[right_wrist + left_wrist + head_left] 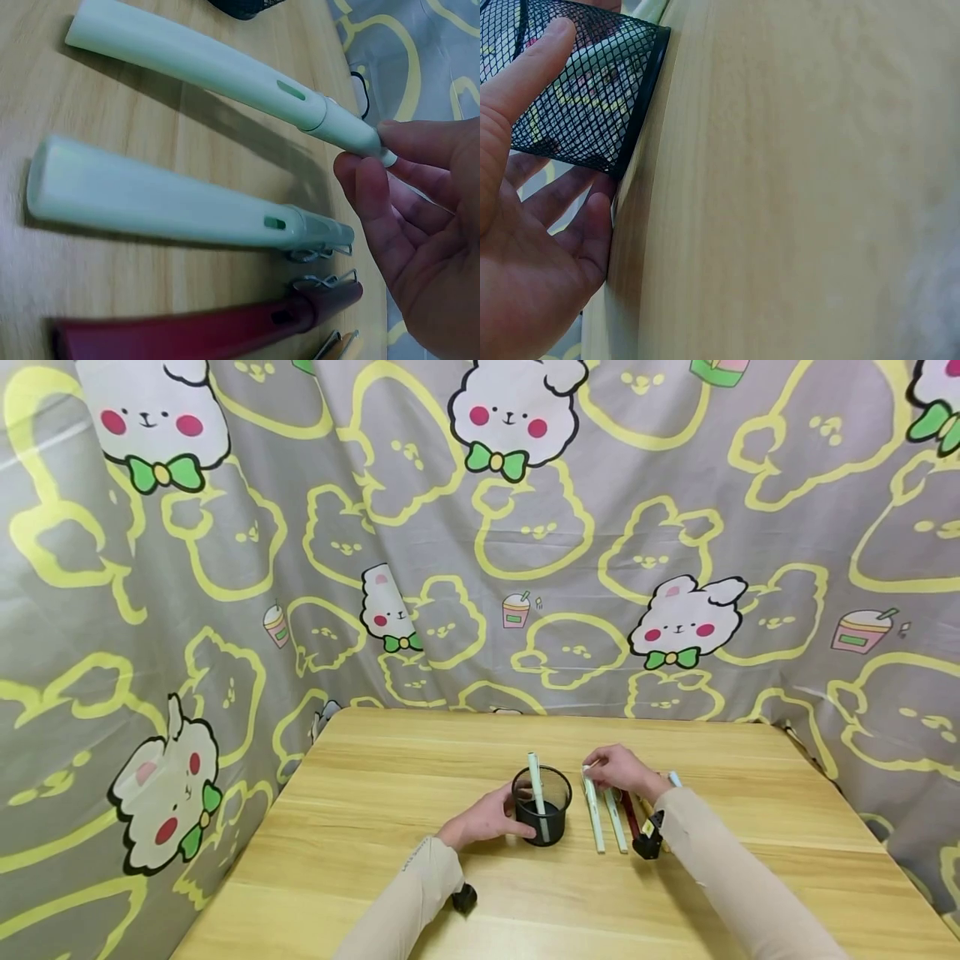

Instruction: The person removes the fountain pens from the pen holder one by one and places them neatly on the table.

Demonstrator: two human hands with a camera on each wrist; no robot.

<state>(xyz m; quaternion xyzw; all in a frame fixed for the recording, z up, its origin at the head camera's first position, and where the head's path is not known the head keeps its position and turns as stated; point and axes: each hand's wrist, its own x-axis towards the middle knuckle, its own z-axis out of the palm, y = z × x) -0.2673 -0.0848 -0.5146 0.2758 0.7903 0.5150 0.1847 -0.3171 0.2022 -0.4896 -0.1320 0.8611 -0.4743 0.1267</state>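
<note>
My left hand (486, 818) grips a black mesh pen cup (553, 825), thumb on the near side and fingers around it. One pale green pen (535, 777) leans upright inside the cup. To its right, my right hand (621, 768) pinches the cap end of another pale green pen (202, 64) between thumb and fingertips. That cap end is raised above the table, its shadow falling beneath. Beside it lie a second pale green pen (157, 196) and a dark red pen (202, 330), clips toward the hand.
An orange pen (346, 346) shows partly past the red one. A light blue pen end (674, 779) sticks out behind the right wrist. Black wrist cameras hang under both sleeves. The wooden table (420, 743) meets a patterned curtain (525, 543) at the back and sides.
</note>
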